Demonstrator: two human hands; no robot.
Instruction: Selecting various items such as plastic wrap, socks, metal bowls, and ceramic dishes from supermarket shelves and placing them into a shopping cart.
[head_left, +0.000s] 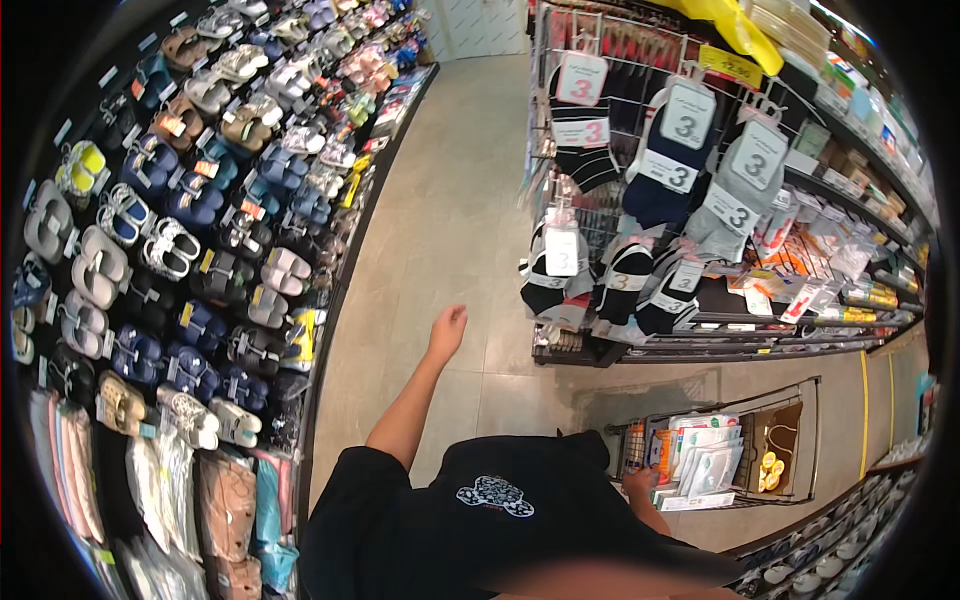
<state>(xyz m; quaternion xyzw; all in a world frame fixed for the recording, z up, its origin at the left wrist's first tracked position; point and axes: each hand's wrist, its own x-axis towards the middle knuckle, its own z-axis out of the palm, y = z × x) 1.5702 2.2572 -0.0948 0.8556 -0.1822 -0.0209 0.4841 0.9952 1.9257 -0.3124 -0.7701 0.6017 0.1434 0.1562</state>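
Note:
My left hand (448, 330) hangs in the air over the tiled floor, holding nothing, its fingers loosely curled. At the lower right, my right hand (640, 481) is at the handle end of a wire shopping cart (816, 442); whether its fingers wrap the handle is hard to see. The cart holds several white packages (709, 461), an orange pack (661, 452), a flat white box (697, 501) and a brown paper bag (784, 431) with round yellow-topped items (771, 471). Packs of socks (671, 150) hang from a wire rack (637, 22) ahead on the right.
A wall display of clogs and slippers (195, 195) lines the left, with plastic-wrapped textiles (229, 502) below it. Shelves of packaged goods (862, 172) stand at right behind the socks. More footwear (832, 562) sits on a rack at the lower right. An aisle floor (465, 187) runs between the displays.

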